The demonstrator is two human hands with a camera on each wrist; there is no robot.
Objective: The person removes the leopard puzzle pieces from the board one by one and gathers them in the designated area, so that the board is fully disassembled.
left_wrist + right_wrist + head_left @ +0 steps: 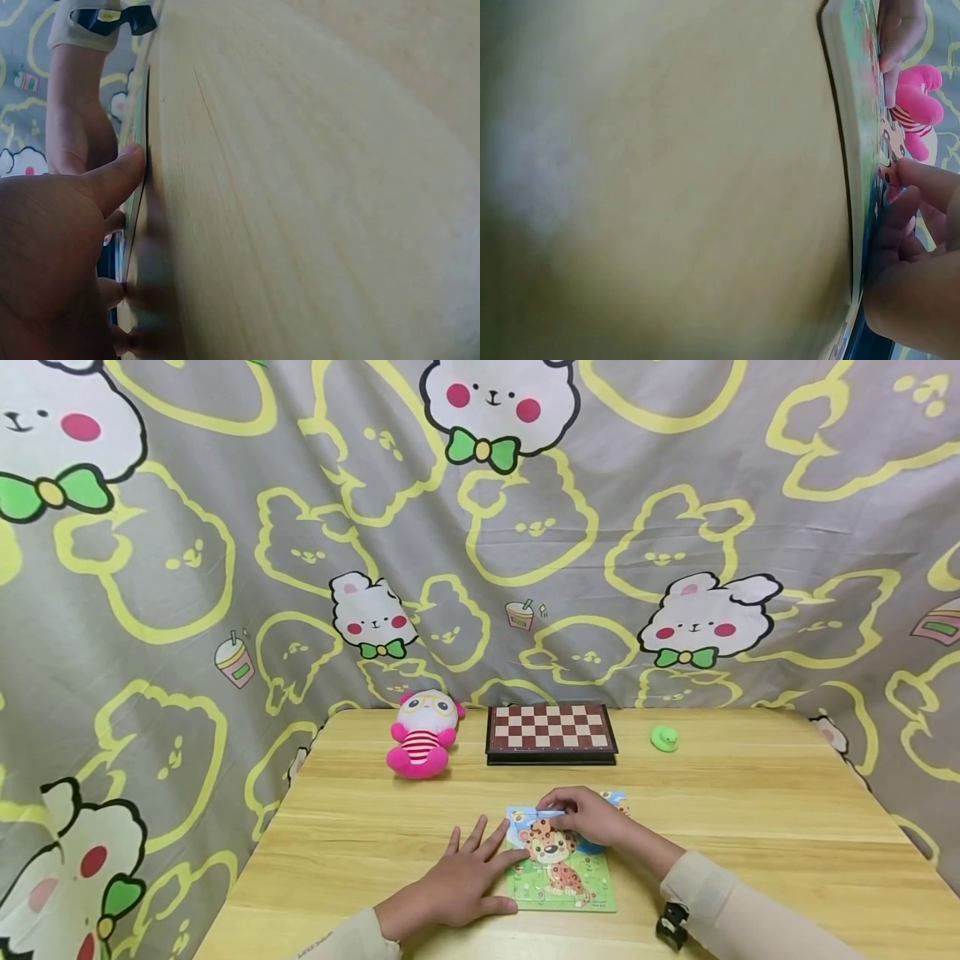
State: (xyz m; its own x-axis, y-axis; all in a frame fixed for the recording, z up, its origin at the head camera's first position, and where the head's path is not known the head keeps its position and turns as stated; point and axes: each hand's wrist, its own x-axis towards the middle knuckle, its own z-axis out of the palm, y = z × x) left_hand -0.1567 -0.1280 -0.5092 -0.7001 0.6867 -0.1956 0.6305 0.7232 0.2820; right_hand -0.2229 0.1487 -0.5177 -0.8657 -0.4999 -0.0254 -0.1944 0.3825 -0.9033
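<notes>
A jigsaw puzzle [566, 881] with a spotted leopard cub on green grass lies flat on the table in the head view. My left hand [467, 875] is spread at its left side, index fingertip over the picture and thumb at the lower left edge. The left wrist view shows that thumb [120, 174] against the board's edge. Over the puzzle's upper part, my right hand [587, 817] has curled fingers. In the right wrist view its thumb and index finger pinch a spotted orange puzzle piece [889, 174] at the board's surface. A blue patch [592, 847] shows beside that hand.
Behind the right hand, a small colourful picture piece [617, 798] is partly covered. Along the back of the wooden table [337, 827] stand a pink panda plush [422, 735], a chessboard box [551, 731] and a green toy duck [663, 738]. A patterned curtain [450, 552] hangs behind.
</notes>
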